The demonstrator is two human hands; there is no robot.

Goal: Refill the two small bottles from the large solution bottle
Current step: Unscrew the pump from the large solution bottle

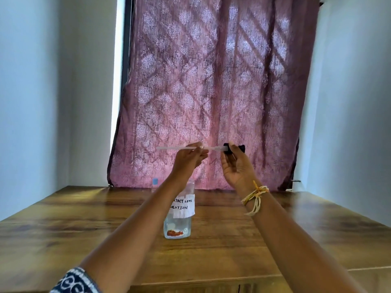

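Note:
The large clear solution bottle point(178, 218) stands upright on the wooden table point(84, 225), bearing a white handwritten label that reads "contact lens solution". My left forearm crosses in front of its upper part. Both hands are raised well above it, in front of the curtain. My left hand point(188, 158) pinches a thin clear tube point(175, 148) that lies level. My right hand point(236, 163) holds a black cap point(227, 148) at the tube's right end, palm facing me. A small pale blue object point(155, 181) shows behind the bottle; what it is cannot be told.
A patterned mauve curtain point(211, 92) hangs behind the table, over a window. White walls close in on both sides. The table's front edge point(211, 281) runs below my forearms. A yellow thread bracelet point(255, 194) is on my right wrist.

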